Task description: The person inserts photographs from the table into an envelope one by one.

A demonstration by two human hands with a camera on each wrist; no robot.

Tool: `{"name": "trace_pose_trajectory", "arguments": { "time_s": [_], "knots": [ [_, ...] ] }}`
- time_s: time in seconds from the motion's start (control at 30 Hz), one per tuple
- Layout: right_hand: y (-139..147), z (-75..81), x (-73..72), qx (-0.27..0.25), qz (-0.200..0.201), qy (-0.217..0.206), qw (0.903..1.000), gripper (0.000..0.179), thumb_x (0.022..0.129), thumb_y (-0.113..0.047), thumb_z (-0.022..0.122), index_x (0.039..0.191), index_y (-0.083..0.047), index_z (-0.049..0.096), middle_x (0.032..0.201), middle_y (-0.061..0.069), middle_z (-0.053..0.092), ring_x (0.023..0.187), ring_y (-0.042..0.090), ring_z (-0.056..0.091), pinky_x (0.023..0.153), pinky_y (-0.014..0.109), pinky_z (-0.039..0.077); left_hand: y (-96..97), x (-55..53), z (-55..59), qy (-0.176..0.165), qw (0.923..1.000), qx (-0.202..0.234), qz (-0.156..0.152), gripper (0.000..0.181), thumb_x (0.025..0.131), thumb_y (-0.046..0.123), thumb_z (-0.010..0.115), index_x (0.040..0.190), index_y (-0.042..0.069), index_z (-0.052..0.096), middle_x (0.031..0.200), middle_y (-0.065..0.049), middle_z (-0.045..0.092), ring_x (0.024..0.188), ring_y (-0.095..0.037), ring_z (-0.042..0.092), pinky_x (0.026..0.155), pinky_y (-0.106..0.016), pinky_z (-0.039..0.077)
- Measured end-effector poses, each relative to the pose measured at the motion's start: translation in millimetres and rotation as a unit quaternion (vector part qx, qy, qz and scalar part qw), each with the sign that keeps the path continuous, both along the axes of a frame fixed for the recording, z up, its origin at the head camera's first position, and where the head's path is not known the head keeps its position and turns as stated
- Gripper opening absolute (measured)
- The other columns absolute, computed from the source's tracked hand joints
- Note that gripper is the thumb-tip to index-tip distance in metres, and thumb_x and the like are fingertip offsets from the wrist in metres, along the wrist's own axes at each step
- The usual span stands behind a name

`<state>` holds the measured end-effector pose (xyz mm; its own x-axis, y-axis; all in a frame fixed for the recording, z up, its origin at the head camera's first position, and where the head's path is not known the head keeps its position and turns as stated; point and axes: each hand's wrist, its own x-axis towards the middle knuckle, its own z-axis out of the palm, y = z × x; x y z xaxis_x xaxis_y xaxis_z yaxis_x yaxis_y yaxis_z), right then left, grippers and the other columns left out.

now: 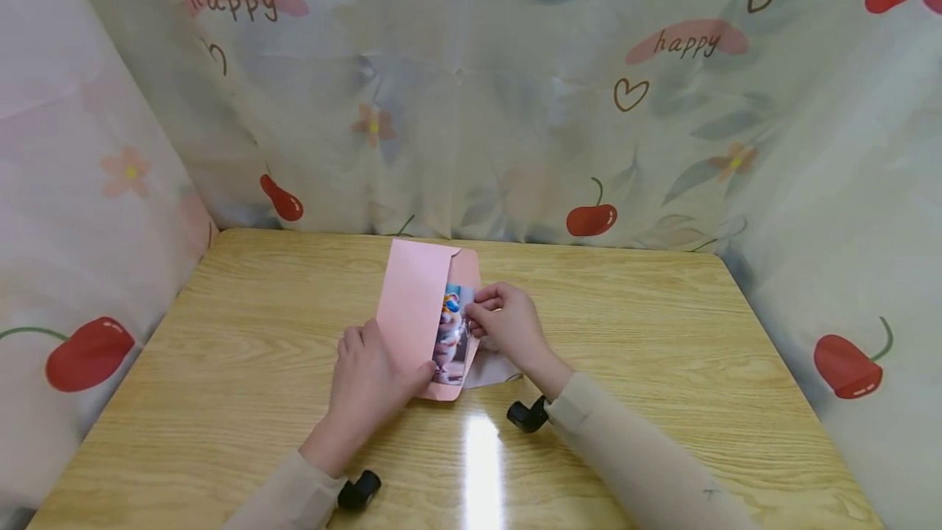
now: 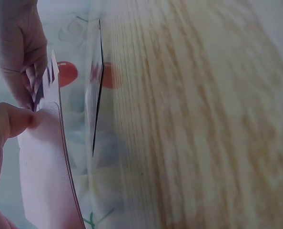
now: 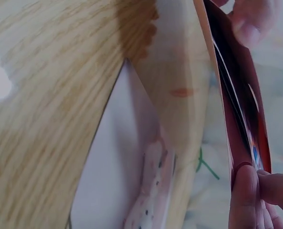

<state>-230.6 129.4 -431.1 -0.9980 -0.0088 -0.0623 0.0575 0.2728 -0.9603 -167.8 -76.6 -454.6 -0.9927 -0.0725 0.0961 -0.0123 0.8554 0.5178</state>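
A pink envelope [image 1: 412, 301] is tilted above the table, its open side facing right. My left hand [image 1: 371, 383] grips its lower left part, with the thumb [image 2: 17, 120] over the front near the opening. A glossy photo [image 1: 449, 346] of a light, furry animal with something colourful on its face sits partly inside the envelope. My right hand [image 1: 515, 330] pinches at the right edge of the photo; in the right wrist view its fingertips [image 3: 244, 186] are at the envelope's opening. Beneath, another picture sheet [image 3: 113, 152] lies on the table, partly covered in the head view.
The wood-grain table [image 1: 243, 350] reflects a bright light streak near the front. A patterned curtain [image 1: 456, 105] with cherries and "happy" lettering stands behind and at both sides. Black wrist devices [image 1: 359, 491] sit by both sleeves.
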Motion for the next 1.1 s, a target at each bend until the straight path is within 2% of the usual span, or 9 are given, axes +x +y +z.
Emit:
{"name": "trace_pose_trajectory", "arguments": {
  "time_s": [0.2,0.5,0.83,0.97,1.1],
  "knots": [
    [-8.1,-4.4,-2.2,0.0,0.002,-0.006,1.0,0.017,0.088,-0.011,0.071,0.099,-0.003,0.06,0.083,0.013,0.064,0.064,0.022,0.068,0.058,0.034,0.055,2.2,1.0,2.1,-0.017,0.9998,0.001,-0.001,0.104,0.064,0.065,0.073,0.131,-0.006,0.037,0.118,-0.023,0.04,0.103,-0.034,0.041,0.085,-0.046,0.042],
    [-16.3,-6.4,-4.1,-0.002,0.019,-0.008,0.9998,0.015,0.089,-0.01,0.069,0.099,-0.003,0.06,0.083,0.011,0.067,0.069,0.023,0.069,0.061,0.034,0.056,2.4,2.1,0.1,0.007,0.9999,0.003,-0.012,0.101,0.062,0.064,0.073,0.127,-0.007,0.041,0.114,-0.022,0.041,0.1,-0.033,0.042,0.081,-0.046,0.042],
    [-19.3,-5.6,-3.1,0.012,0.037,-0.001,0.9992,0.012,0.089,-0.01,0.069,0.095,-0.003,0.063,0.08,0.01,0.068,0.068,0.022,0.069,0.061,0.033,0.056,2.2,1.5,-0.8,0.008,0.9999,0.005,-0.01,0.098,0.063,0.063,0.074,0.125,-0.006,0.042,0.113,-0.022,0.042,0.1,-0.033,0.042,0.08,-0.045,0.042],
    [-16.8,-5.6,-3.6,0.02,0.056,-0.005,0.9982,0.012,0.09,-0.015,0.069,0.095,-0.005,0.065,0.08,0.01,0.068,0.068,0.021,0.068,0.06,0.033,0.055,0.9,0.8,-2.4,0.014,0.9999,0.003,-0.003,0.097,0.063,0.063,0.073,0.124,-0.006,0.042,0.113,-0.022,0.043,0.1,-0.034,0.042,0.081,-0.046,0.042],
    [-9.6,-1.1,-3.7,0.012,0.057,-0.003,0.9983,0.019,0.09,-0.024,0.07,0.098,-0.008,0.066,0.084,0.01,0.066,0.068,0.022,0.068,0.061,0.037,0.056,-1.1,0.1,-2.5,0.017,0.9998,-0.001,0.001,0.098,0.063,0.064,0.073,0.123,-0.007,0.042,0.112,-0.023,0.043,0.1,-0.034,0.043,0.079,-0.047,0.043]
  ]
}}
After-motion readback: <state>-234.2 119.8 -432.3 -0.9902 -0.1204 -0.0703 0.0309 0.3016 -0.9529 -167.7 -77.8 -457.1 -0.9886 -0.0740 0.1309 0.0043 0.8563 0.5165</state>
